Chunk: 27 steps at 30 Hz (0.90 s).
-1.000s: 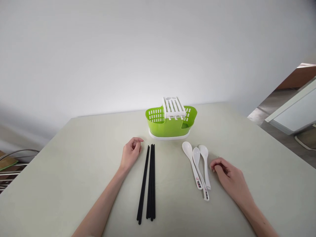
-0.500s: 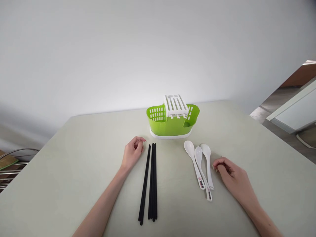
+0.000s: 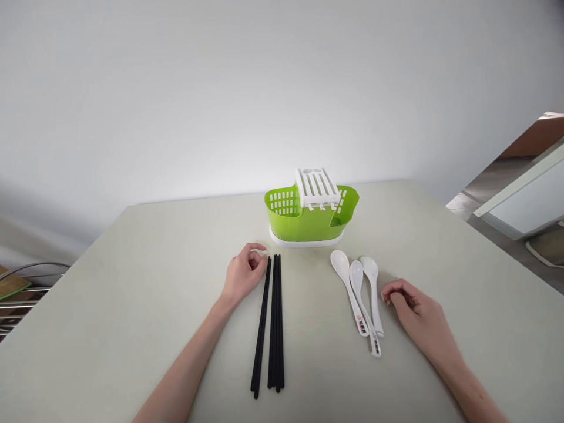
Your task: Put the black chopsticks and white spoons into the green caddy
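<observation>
My left hand [image 3: 245, 271] is beside the top ends of the black chopsticks, thumb and forefinger curved with a gap between them and nothing held. The chopsticks lie in two groups, a pair [image 3: 261, 329] nearer this hand and a bundle of several [image 3: 275, 323] just to its right. On the right of the table are three white spoons: a larger one [image 3: 340, 262], a slimmer middle one [image 3: 356, 274] and another [image 3: 370, 267]. Right of the spoons rests my right hand [image 3: 416, 311], loosely curled, thumb apart from the fingers, holding nothing.
Beyond the chopsticks and spoons stands a green basket [image 3: 286, 228] with a white slotted top [image 3: 318, 187], hooks and a white base. A pale wall [image 3: 220, 106] rises behind the table [image 3: 176, 235]. Metal bars [image 3: 22, 304] show at the left edge.
My left hand has shifted slightly right, towards the chopsticks' upper ends, and its forefinger and thumb have parted more. My right hand stays beside the spoons. The view has moved slightly.
</observation>
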### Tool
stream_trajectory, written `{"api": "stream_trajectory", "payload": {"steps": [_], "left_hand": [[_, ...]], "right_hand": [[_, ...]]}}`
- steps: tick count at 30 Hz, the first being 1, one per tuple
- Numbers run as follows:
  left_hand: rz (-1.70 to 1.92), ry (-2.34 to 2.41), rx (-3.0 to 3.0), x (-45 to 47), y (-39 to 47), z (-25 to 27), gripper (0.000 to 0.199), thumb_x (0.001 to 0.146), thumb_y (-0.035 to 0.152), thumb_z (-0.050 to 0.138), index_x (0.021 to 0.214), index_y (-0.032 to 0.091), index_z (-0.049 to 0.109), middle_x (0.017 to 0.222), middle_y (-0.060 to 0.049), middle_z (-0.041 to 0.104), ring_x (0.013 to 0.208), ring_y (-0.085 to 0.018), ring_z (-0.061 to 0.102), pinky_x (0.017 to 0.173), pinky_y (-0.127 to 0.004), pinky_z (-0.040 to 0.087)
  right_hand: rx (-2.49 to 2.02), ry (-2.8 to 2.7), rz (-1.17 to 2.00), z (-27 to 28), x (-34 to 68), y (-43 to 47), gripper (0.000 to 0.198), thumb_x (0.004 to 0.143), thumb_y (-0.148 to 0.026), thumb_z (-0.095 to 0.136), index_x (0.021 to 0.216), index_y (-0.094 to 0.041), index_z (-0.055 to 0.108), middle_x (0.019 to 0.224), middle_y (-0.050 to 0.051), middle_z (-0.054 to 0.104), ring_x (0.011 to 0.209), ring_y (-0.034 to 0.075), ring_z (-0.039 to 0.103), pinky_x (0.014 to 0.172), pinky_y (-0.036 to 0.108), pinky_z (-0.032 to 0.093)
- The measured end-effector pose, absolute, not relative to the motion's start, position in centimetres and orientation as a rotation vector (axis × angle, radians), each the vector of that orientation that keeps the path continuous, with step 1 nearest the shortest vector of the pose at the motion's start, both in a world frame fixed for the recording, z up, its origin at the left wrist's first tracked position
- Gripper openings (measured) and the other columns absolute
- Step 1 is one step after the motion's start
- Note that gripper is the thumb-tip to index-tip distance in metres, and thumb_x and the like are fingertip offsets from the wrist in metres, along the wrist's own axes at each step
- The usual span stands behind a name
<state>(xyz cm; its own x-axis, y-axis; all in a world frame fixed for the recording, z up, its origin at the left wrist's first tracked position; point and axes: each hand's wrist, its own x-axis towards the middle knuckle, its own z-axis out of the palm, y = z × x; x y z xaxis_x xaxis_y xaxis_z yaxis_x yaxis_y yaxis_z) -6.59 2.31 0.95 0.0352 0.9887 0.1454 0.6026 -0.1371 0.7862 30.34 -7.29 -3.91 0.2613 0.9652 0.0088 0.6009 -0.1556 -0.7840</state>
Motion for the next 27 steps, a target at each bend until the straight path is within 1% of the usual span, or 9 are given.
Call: {"api": "stream_trajectory", "payload": {"steps": [4, 6, 12, 15, 18, 27], "left_hand": [[0.889, 1.606, 1.850, -6.6, 2.3, 0.7, 0.023, 0.089, 0.031, 0.057, 0.110, 0.023, 0.060, 0.063, 0.009, 0.053, 0.057, -0.013, 0.048, 0.064, -0.026, 0.042], [0.835, 1.580, 1.901, -6.8, 2.3, 0.6, 0.027, 0.088, 0.028, 0.057, 0.115, 0.024, 0.059, 0.065, 0.009, 0.055, 0.057, -0.013, 0.050, 0.065, -0.026, 0.043], [0.728, 1.424, 2.043, -7.8, 2.0, 1.0, 0.036, 0.091, 0.031, 0.060, 0.127, 0.025, 0.055, 0.070, 0.008, 0.059, 0.059, -0.013, 0.053, 0.064, -0.026, 0.045], [0.673, 1.407, 2.154, -8.0, 1.8, 1.0, 0.040, 0.089, 0.027, 0.061, 0.129, 0.025, 0.055, 0.073, 0.007, 0.060, 0.059, -0.012, 0.053, 0.064, -0.025, 0.045], [0.648, 1.400, 2.246, -7.9, 1.6, 1.0, 0.042, 0.087, 0.024, 0.061, 0.129, 0.025, 0.055, 0.075, 0.007, 0.059, 0.060, -0.013, 0.054, 0.064, -0.025, 0.045], [0.646, 1.425, 2.301, -7.7, 1.5, 1.1, 0.040, 0.086, 0.021, 0.058, 0.126, 0.025, 0.056, 0.072, 0.007, 0.056, 0.060, -0.013, 0.054, 0.063, -0.026, 0.044]], "right_hand": [[-1.843, -1.412, 0.685, -3.9, 30.3, -7.3, 0.020, 0.089, -0.034, 0.050, 0.085, -0.027, 0.068, 0.079, -0.001, 0.069, 0.067, 0.017, 0.060, 0.059, 0.026, 0.044], [-1.851, -1.403, 0.689, -3.9, 30.3, -7.3, 0.019, 0.088, -0.034, 0.050, 0.084, -0.027, 0.068, 0.079, -0.001, 0.068, 0.066, 0.017, 0.059, 0.058, 0.026, 0.044], [-1.862, -1.396, 0.688, -3.9, 30.3, -7.2, 0.019, 0.088, -0.035, 0.050, 0.084, -0.027, 0.067, 0.079, -0.002, 0.068, 0.067, 0.016, 0.058, 0.060, 0.026, 0.045], [-1.856, -1.392, 0.695, -3.8, 30.2, -7.2, 0.020, 0.087, -0.035, 0.050, 0.083, -0.027, 0.067, 0.078, -0.002, 0.068, 0.069, 0.017, 0.060, 0.061, 0.026, 0.045], [-1.858, -1.387, 0.692, -3.6, 30.2, -7.2, 0.019, 0.086, -0.035, 0.051, 0.082, -0.027, 0.067, 0.078, -0.001, 0.069, 0.067, 0.017, 0.060, 0.059, 0.027, 0.044], [-1.858, -1.393, 0.699, -3.8, 30.4, -7.2, 0.019, 0.086, -0.035, 0.051, 0.083, -0.027, 0.067, 0.079, -0.002, 0.068, 0.069, 0.017, 0.060, 0.059, 0.026, 0.045]]}}
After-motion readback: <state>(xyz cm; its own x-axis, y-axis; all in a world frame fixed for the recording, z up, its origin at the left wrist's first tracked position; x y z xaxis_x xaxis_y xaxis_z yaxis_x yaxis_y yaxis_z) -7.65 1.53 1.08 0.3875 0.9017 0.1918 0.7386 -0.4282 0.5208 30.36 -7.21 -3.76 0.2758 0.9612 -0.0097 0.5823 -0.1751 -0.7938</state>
